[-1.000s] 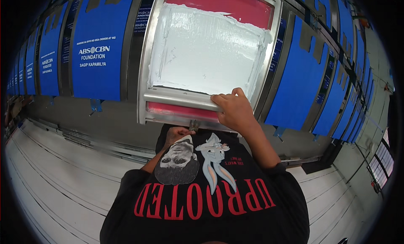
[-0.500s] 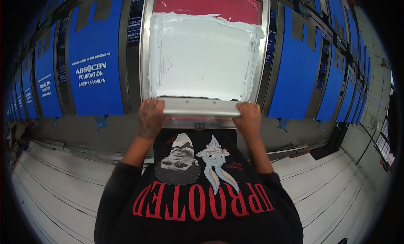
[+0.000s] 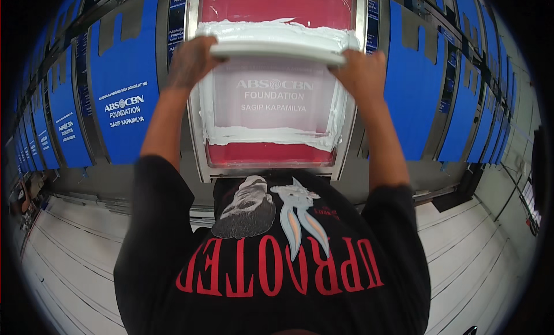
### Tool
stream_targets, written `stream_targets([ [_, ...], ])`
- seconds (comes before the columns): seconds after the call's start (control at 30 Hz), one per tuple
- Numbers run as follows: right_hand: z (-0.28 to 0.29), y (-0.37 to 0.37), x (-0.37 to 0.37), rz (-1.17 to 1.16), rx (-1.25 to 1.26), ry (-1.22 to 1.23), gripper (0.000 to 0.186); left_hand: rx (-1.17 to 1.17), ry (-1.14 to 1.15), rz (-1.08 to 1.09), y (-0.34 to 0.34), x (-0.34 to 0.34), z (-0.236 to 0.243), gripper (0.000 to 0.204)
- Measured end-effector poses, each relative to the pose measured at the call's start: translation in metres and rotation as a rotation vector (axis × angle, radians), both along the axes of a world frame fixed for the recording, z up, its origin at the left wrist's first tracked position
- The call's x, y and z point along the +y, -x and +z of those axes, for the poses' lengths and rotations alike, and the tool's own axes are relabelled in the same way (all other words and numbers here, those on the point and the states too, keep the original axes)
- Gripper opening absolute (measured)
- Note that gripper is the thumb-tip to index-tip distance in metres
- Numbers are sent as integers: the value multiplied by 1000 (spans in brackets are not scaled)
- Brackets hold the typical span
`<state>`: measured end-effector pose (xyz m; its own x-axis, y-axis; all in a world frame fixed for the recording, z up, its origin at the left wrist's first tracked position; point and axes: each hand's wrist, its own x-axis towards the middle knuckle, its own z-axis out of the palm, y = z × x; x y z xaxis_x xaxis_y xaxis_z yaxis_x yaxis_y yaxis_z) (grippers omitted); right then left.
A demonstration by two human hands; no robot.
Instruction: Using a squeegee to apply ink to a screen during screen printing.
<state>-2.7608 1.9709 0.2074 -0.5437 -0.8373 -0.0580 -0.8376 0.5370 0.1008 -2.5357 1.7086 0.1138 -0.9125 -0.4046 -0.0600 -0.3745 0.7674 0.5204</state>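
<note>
My left hand [image 3: 193, 60] and my right hand [image 3: 362, 75] are closed around the two ends of a long pale squeegee [image 3: 277, 49]. It lies across a screen-printing frame [image 3: 360, 17] with metal rails and red mesh borders. Thick white ink [image 3: 265, 134] forms a ridge along the near side of the mesh, with more smeared at the sides and beyond the squeegee. Between the squeegee and the near ridge, the scraped mesh window [image 3: 274, 120] looks thin and pinkish, with white lettering and a round emblem showing. The squeegee's blade edge is hidden under its handle.
Blue bag-shaped pieces with handle cut-outs lie in a row on dark boards, such as one at left [image 3: 130, 58] and one at right [image 3: 410, 104]. Below the table edge is a pale floor [image 3: 75, 260] with dark lines. A wall stands at far right.
Both hands have moved the squeegee away from my body, from the near end of the screen to its far part. The thick white layer has been scraped off the middle, uncovering lettering.
</note>
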Motion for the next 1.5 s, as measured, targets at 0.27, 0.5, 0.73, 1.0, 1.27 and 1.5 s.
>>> stream_targets([
  [0.27, -40, -133, 141, -37, -109, 209, 20, 197, 81, 45, -141, 149, 2, 15],
  [0.5, -25, 6, 3, -100, 48, 50, 28, 190, 112, 8, 11, 7, -8, 22],
  [0.73, -2, -84, 88, 46, 20, 167, 21, 170, 172, -53, -97, 76, -13, 19],
  [1.0, -48, -81, 100, -41, 13, 223, 15, 284, 208, 52, -81, 100, -26, 19],
  [1.27, 10, 52, -32, -168, -185, -153, 37, -110, -40, -59, 57, -25, 39, 43],
  [1.5, 25, 73, -57, -158, -227, -172, 51, -175, -8, 58, 72, -42, 67, 46],
])
